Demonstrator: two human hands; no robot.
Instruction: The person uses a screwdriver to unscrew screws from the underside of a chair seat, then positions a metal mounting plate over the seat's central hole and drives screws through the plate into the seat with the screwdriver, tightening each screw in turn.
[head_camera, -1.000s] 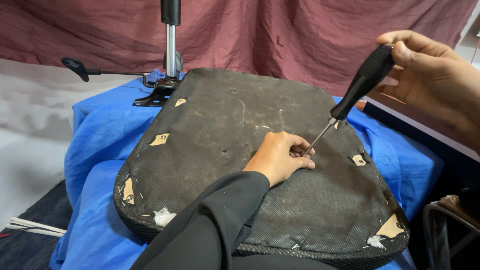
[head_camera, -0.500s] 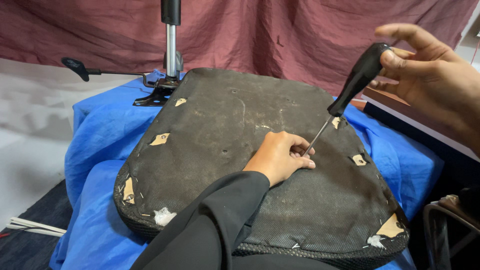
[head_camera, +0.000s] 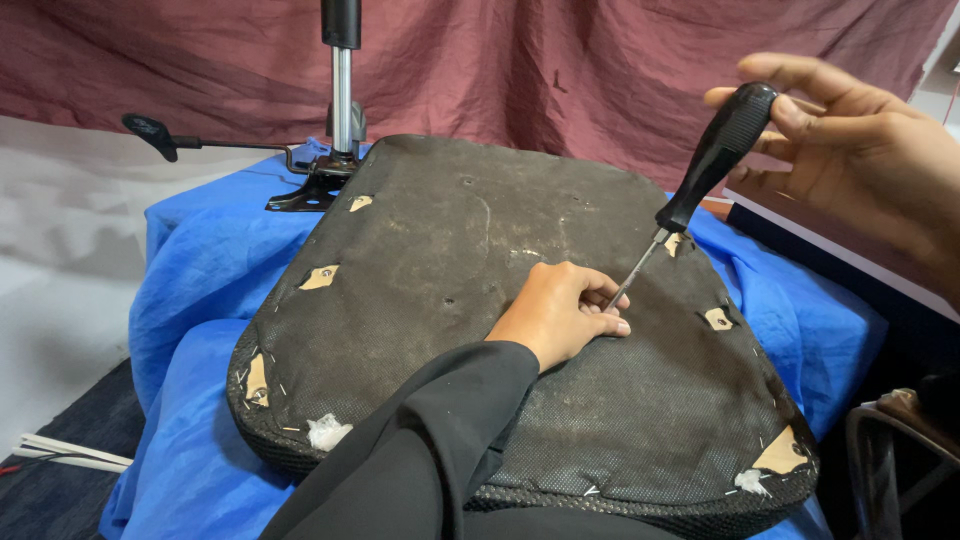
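Observation:
An upturned chair seat (head_camera: 430, 280), covered in black mesh fabric with torn patches, lies on a blue cloth (head_camera: 190, 300). My left hand (head_camera: 560, 312), in a black sleeve, rests on the seat with its fingertips pinched around the tip of a screwdriver (head_camera: 690, 195). My right hand (head_camera: 850, 160) holds the screwdriver's black handle from above, fingers partly spread. The thin metal shaft slants down and left into the fabric beside my left fingers.
A chair's metal base mechanism with a gas cylinder (head_camera: 340, 100) and a lever (head_camera: 160, 135) stands at the seat's far left. A maroon curtain (head_camera: 560, 60) hangs behind. White cables (head_camera: 60, 455) lie on the floor at lower left. A dark frame (head_camera: 890, 450) sits at lower right.
My right hand has loosened and shifted around the screwdriver handle, fingers opening more. The handle has tilted slightly. My left hand stays on the seat.

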